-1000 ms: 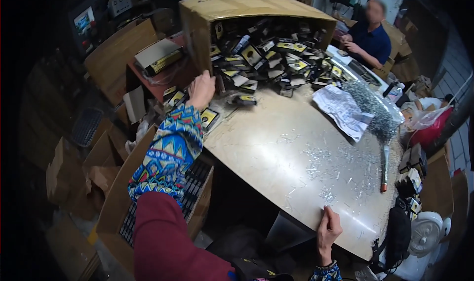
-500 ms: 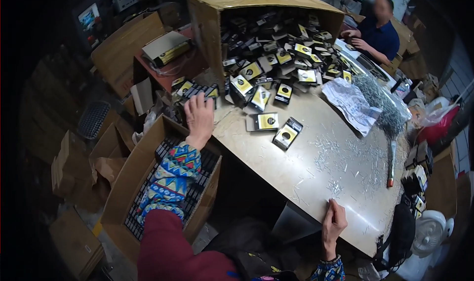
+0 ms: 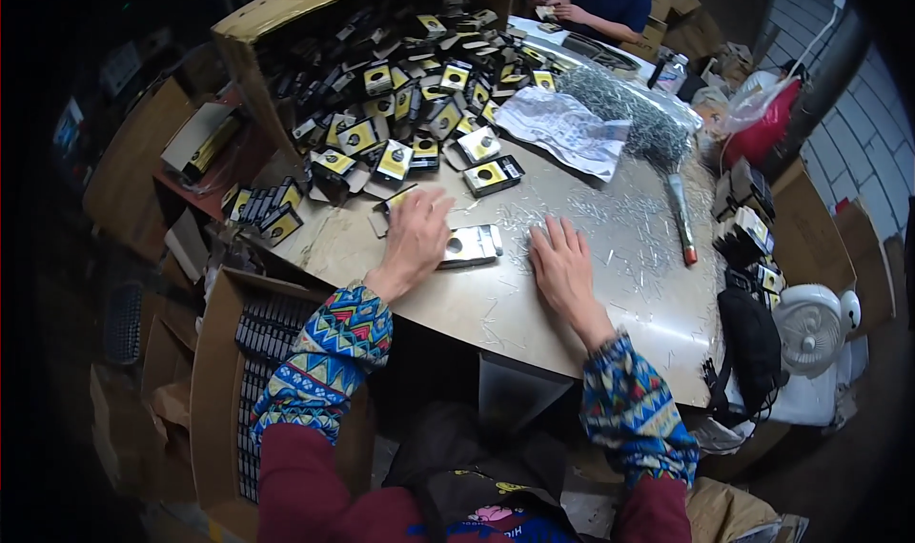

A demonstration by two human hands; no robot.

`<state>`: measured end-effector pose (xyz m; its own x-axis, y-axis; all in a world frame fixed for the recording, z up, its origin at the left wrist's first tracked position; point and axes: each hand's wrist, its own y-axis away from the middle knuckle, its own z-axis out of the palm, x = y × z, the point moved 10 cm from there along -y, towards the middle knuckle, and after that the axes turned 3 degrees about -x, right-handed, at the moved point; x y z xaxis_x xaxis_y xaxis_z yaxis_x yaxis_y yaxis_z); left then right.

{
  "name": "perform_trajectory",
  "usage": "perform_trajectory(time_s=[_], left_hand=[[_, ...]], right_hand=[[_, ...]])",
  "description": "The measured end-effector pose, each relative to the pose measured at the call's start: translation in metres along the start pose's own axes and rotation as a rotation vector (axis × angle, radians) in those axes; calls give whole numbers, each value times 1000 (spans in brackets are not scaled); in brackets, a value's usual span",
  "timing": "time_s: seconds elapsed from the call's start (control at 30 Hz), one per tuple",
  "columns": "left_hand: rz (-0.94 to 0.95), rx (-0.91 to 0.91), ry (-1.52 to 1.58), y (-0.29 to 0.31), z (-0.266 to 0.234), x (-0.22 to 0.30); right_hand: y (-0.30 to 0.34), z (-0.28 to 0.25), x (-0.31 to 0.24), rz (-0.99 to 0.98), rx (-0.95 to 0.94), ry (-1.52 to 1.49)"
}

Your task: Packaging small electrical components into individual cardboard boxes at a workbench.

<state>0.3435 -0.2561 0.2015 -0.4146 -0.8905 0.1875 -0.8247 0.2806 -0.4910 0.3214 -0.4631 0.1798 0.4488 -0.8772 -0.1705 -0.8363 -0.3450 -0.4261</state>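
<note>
My left hand (image 3: pixel 416 241), fingers stretched and a little apart, is over the near left part of the metal-topped table (image 3: pixel 534 324). Against its finger side lies a small black, white and yellow carton (image 3: pixel 474 246); whether the hand touches it I cannot tell. Another small carton (image 3: pixel 386 214) shows partly behind this hand. My right hand (image 3: pixel 564 268) rests open, its fingers extended among thin metal pins (image 3: pixel 600 224) strewn over the tabletop. A similar carton (image 3: pixel 494 175) lies just beyond, in front of the larger pile.
A big cardboard box (image 3: pixel 233 76) on its side spills many small cartons. A crumpled paper sheet (image 3: pixel 562 133), a heap of pins (image 3: pixel 634 123) and a brush (image 3: pixel 680 219) lie rightward. Below left, an open box (image 3: pixel 214 390) holds packed cartons. A fan (image 3: pixel 810 328) stands right; a co-worker (image 3: pixel 610 4) sits beyond.
My view has turned right. My left hand has moved from the stacked cartons at the left to the carton on the table. My right hand has reached forward, its closed fingers opening out.
</note>
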Motion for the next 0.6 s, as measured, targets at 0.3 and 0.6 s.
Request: perform_trajectory(time_s=[0.3, 0.6], left_hand=[[11, -411, 295, 20, 29, 32], [-899, -314, 1729, 147, 30, 45]], right_hand=[[62, -10, 45, 49, -249, -64], [88, -19, 121, 432, -63, -505]])
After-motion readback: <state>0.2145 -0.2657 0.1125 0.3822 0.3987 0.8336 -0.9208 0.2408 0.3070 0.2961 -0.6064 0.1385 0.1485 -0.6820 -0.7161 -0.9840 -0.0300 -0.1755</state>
